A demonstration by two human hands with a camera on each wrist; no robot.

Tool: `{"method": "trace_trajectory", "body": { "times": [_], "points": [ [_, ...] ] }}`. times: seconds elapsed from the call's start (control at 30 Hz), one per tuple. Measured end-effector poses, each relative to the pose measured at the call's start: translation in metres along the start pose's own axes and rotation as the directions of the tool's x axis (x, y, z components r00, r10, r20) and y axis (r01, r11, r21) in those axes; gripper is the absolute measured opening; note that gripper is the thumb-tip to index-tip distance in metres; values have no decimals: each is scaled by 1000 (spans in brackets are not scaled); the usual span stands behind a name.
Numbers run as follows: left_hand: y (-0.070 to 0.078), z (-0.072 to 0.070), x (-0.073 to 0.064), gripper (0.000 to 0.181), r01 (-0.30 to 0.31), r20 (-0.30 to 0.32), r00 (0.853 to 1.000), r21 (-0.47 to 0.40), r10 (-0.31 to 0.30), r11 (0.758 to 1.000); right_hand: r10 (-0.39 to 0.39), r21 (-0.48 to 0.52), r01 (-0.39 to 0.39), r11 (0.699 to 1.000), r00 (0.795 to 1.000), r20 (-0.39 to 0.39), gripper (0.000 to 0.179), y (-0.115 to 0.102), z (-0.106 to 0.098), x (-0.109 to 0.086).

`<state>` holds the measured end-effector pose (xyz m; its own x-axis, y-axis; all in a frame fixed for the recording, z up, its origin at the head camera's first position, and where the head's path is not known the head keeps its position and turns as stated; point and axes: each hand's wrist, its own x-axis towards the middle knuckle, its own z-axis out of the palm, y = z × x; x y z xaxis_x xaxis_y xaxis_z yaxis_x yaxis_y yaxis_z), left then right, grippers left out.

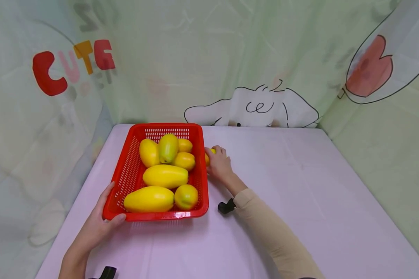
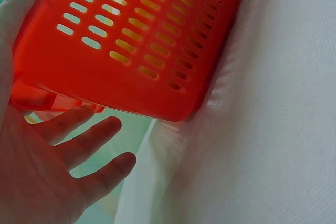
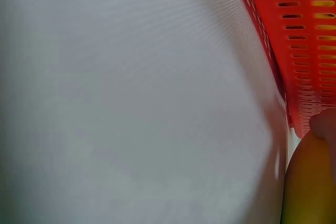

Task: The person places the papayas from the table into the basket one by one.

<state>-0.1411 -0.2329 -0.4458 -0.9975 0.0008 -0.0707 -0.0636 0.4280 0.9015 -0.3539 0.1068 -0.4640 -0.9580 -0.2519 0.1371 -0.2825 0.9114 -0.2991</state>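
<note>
A red plastic basket (image 1: 156, 216) with slotted sides stands on the table at centre-left, several yellow fruits in it. Among these are long papaya-like ones, such as the front one (image 1: 148, 199), and smaller rounder ones. My left hand (image 1: 98, 223) holds the basket's near left corner, thumb along the front rim; in the left wrist view three fingers (image 2: 86, 145) spread below the rim, off the slotted wall. Beside the right wall, outside the basket, my right hand (image 1: 219, 164) grips a yellow-orange fruit (image 3: 308, 182). The hand covers most of that fruit.
The table (image 1: 300, 201) has a pale lilac cloth. Printed curtains (image 1: 209, 58) hang round its back and sides. A black device (image 1: 226, 207) sits at the right wrist, another (image 1: 108, 272) at the left wrist.
</note>
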Motion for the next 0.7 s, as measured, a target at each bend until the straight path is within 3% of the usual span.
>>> {"method": "trace_trajectory", "body": {
  "times": [0.4, 0.7],
  "points": [
    [0, 0, 1, 98, 15, 0, 1000, 6, -15, 1000, -29, 17, 30, 999, 999, -31, 62, 17, -7, -29],
    [2, -1, 1, 98, 13, 2, 1000, 14, -13, 1000, 8, 11, -8, 1000, 1000, 2, 58, 26, -20, -58]
  ]
}}
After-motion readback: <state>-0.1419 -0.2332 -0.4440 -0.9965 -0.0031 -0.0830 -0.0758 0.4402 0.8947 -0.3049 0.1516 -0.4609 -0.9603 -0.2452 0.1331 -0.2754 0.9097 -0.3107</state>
